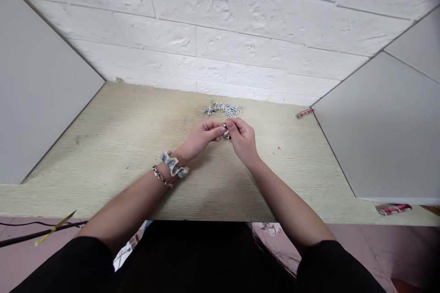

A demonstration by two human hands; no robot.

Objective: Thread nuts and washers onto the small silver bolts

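Left hand (201, 139) and right hand (243, 141) pinch one small metal fastener (226, 134) (type unclear); slack fingertip grip may drop it into the nearby hardware pile (225, 109)

- Metal piece (226, 134), pinched between the fingertips of left hand (201, 137) and right hand (243, 141): mostly covered by fingers, too small to tell bolt from nut.
- Pile (225, 109) of metal parts near the far edge of the desk (120, 146): single pieces too small to sort or count.
- Red item (304, 112) at the far right corner: tiny, pen or marker, cannot tell.
- Red-and-white object (393, 209) at the near right corner: kind unclear, markings unreadable.
- Black cable (34, 234) below the near left edge: runs off the picture's left side.
- Both upper arms cut by the bottom edge.
- Top right corner of the view dark and blurred.
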